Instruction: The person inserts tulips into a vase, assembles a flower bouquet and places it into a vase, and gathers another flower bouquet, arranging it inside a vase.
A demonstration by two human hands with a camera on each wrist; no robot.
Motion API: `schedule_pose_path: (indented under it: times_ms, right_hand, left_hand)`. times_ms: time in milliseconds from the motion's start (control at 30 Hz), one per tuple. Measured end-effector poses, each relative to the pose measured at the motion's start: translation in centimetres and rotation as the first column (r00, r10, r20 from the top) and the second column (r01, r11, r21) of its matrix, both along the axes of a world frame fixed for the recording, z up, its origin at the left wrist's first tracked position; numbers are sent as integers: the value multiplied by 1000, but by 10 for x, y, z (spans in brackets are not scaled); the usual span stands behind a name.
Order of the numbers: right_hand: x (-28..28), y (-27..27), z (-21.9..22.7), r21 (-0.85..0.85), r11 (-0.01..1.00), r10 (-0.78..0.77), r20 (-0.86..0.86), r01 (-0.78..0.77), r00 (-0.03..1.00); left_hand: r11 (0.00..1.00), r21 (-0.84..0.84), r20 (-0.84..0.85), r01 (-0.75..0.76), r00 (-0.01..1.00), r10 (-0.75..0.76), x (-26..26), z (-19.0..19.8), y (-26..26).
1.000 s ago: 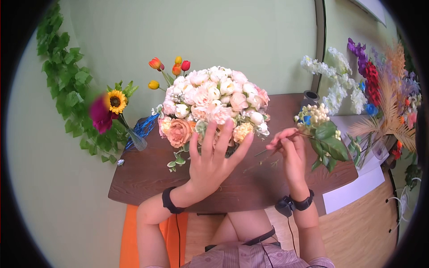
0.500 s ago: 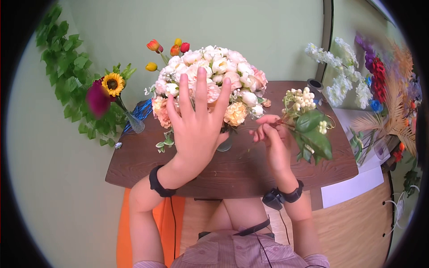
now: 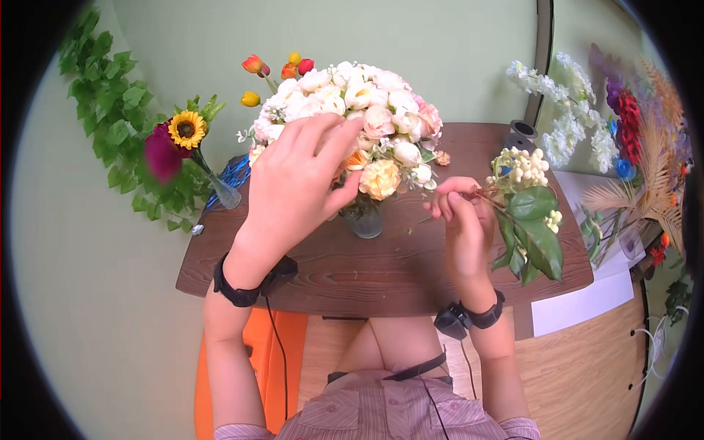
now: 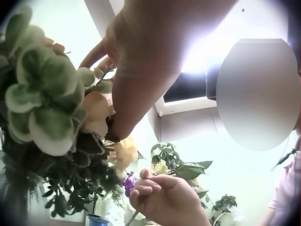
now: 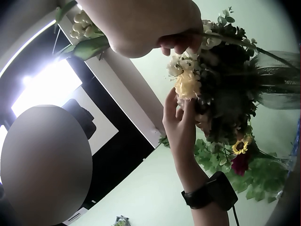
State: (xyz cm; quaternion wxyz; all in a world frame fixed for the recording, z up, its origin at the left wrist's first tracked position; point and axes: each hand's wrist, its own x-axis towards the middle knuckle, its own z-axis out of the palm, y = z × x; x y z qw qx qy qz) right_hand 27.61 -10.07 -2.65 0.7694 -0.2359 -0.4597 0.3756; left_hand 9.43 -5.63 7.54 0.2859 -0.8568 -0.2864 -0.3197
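Observation:
A dome of white, pink and peach flowers [image 3: 378, 121] stands in a glass vase [image 3: 365, 222] on the dark wooden table [image 3: 315, 268]. My left hand [image 3: 293, 180] lies against the front left of the blooms, fingers spread and slightly bent, beside a yellow flower [image 3: 380, 180]. In the right wrist view the left hand [image 5: 181, 127] touches the flowers near the pale yellow bloom [image 5: 187, 84]. To the right of the vase, my right hand [image 3: 469, 227] pinches the stem of a sprig with cream berries [image 3: 524, 167] and green leaves [image 3: 539, 235]. Its stem end points toward the vase.
At the left stand a sunflower [image 3: 187, 130] and a purple bloom in a small vase [image 3: 226, 194]. Red and yellow tulips [image 3: 255, 64] show behind the dome. A dark cylinder [image 3: 521, 134] stands at the back right, with white [image 3: 565, 136] and other artificial flowers beyond it.
My left hand has turned from flat, spread fingers in front of the dome to bent fingers at its left side. The right hand still holds the sprig, slightly farther right.

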Motion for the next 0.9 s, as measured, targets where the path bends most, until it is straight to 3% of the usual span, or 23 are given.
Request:
schedule_pose_path:
  times_ms: [133,200,267,333,400,433,467,567,600,667,733,800,833,867,900]
  right_hand:
    - [0,-3,0,-53,998,-27,56,30,998]
    - [-1,-2,-1,-8,1000,-5,-3,5,1000]
    - [-3,-3,2,-12,999,-44,34,44,998]
    - [-3,-5,5,-50,993,-101,108,107,989]
    - [-2,-6,7,-48,991,-117,147,125,982]
    - [-1,-6,8,-39,992,-111,178,120,978]
    - [0,-6,9,-30,993,-106,209,115,972]
    - [-5,-6,12,3,994,-110,204,111,973]
    - [-8,-7,15,14,989,-147,189,147,971]
    - [-12,-10,16,14,992,-130,154,129,980]
    - [-12,-15,20,-45,992,-114,149,121,982]
    - [-12,-14,17,-25,992,-122,167,128,978]
    - [-11,-14,17,-5,991,-133,180,136,975]
    - [-13,-13,16,16,989,-147,194,146,970]
    - [-16,-13,16,14,986,-164,167,164,972]
  left_hand:
    - [995,77,20,65,998,-67,-7,-9,-10]
    - [993,105,24,61,998,-64,-14,-22,-18]
    - [919,332,-143,214,974,-175,-25,-49,-13]
    - [850,361,-287,384,913,-291,-33,-74,-12]
    - [853,171,-408,494,823,-395,-35,-91,-6]
    - [870,30,-409,492,800,-439,-35,-99,-1]
    - [871,36,-407,491,803,-436,-35,-107,6]
    - [906,-191,-258,377,872,-417,-38,-131,30]
    - [908,-183,-257,377,873,-414,-38,-131,35]
    - [966,24,-246,256,938,-243,-40,-130,46]
    - [966,70,-208,250,951,-231,-43,-121,50]
    - [975,-24,-179,223,958,-224,-48,-132,66]
    - [943,-320,-184,86,971,-150,-52,-139,72]
    - [945,-315,-177,89,973,-151,-54,-140,76]
    - [946,-290,-61,146,983,-171,-56,-142,80]
